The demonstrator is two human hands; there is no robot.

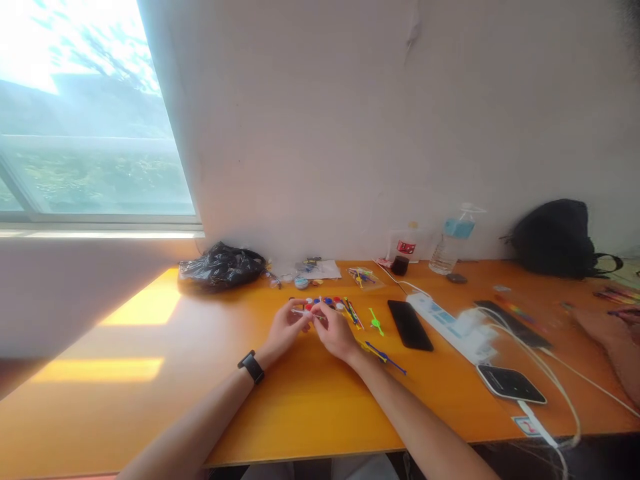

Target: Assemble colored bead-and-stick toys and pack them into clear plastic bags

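Observation:
Over the orange table (240,413), my left hand (285,328) and my right hand (334,332) meet fingertip to fingertip, both closed in a pinch. Between them is a small white stick-like piece (299,311), its exact kind too small to make out. Just behind the fingers lie several small round pieces in red, white and blue, such as a red one (337,300), partly hidden by my hands. To the right of my right hand are yellow and blue plastic sticks (354,313), a green spinner-like piece (376,322) and a long blue stick (387,358).
A black plastic bag (223,267) sits at the back left. On the right are a black phone (410,325), a white power strip (445,327) with cables, a charging phone (511,384), a bottle (443,257) and a black backpack (553,240). Another person's hand (603,330) is at far right.

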